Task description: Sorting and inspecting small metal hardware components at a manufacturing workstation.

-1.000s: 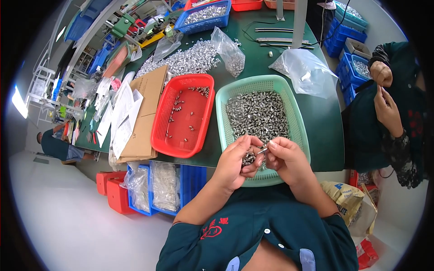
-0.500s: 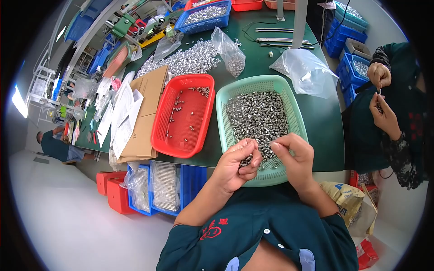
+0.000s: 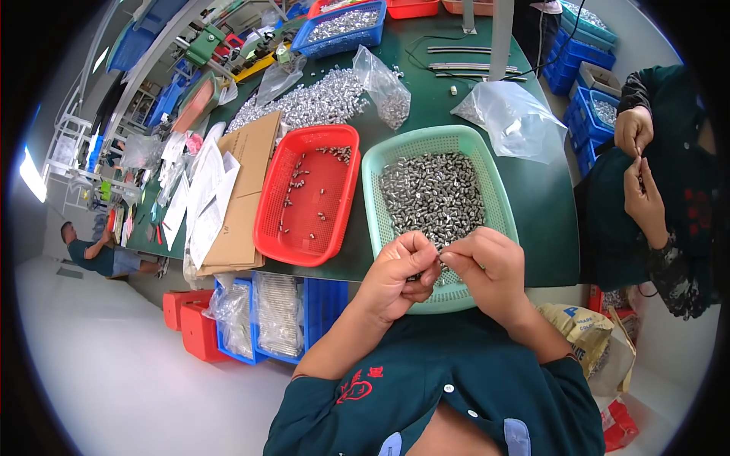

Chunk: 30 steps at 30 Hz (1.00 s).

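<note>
Both of my hands meet above the near end of a pale green basket (image 3: pixel 372 197), which holds a heap of small metal cylindrical parts (image 3: pixel 433 190). My left hand (image 3: pixel 397 273) is closed, its fingers curled round a few of these parts; thumb and forefinger are pressed together. Opposite it, my right hand (image 3: pixel 493 273) is closed in a pinch, its fingertips right by the left thumb. Whatever lies between the right fingertips is too small to make out. To the left stands a red basket (image 3: pixel 300 245) with some scattered metal parts inside.
Cardboard (image 3: pixel 237 220) and papers (image 3: pixel 205 205) lie left of the red basket. Beyond are a pile of silvery parts (image 3: pixel 312 99), a blue basket (image 3: pixel 340 44) and plastic bags (image 3: pixel 513 118). At the right a co-worker's hands (image 3: pixel 639 152) are held together.
My right hand has moved left, closing the gap to my left fingertips. The co-worker's hands have shifted slightly. A person at far left has changed posture.
</note>
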Available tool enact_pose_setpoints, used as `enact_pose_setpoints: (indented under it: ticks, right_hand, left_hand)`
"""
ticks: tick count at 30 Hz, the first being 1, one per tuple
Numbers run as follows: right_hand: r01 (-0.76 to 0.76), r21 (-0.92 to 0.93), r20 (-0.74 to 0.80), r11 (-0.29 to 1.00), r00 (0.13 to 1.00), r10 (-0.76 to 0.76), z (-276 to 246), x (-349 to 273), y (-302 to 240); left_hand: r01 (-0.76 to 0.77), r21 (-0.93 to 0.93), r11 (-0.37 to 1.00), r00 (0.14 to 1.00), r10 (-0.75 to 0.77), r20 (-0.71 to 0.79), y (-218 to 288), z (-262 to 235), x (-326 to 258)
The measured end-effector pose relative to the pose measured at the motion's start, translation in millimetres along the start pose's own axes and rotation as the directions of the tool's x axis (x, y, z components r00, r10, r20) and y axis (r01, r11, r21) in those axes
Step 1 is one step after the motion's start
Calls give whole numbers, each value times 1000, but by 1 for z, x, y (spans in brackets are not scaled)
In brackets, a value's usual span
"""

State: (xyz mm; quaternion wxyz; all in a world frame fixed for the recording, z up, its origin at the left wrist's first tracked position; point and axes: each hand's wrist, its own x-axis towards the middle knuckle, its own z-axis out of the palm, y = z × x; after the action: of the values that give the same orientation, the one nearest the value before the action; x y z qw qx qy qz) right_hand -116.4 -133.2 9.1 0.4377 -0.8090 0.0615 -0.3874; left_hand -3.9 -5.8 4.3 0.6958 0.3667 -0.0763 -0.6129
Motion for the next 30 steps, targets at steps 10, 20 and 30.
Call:
enact_pose_setpoints:
  ticks: [10, 20, 30]
  right_hand:
    - [-616, 786, 442, 52, 618, 650, 1, -8, 31]
    - [-181, -127, -110, 975, 980, 168, -11, 0, 10]
    - [-444, 398, 22, 803, 879, 476, 7, -18, 17]
  left_hand:
    - [53, -227, 972, 969, -105, -222, 4, -10, 5]
    - [6, -211, 977, 985, -42, -166, -4, -13, 2]
    - [-12, -256, 967, 1000, 6, -24, -10, -8, 0]
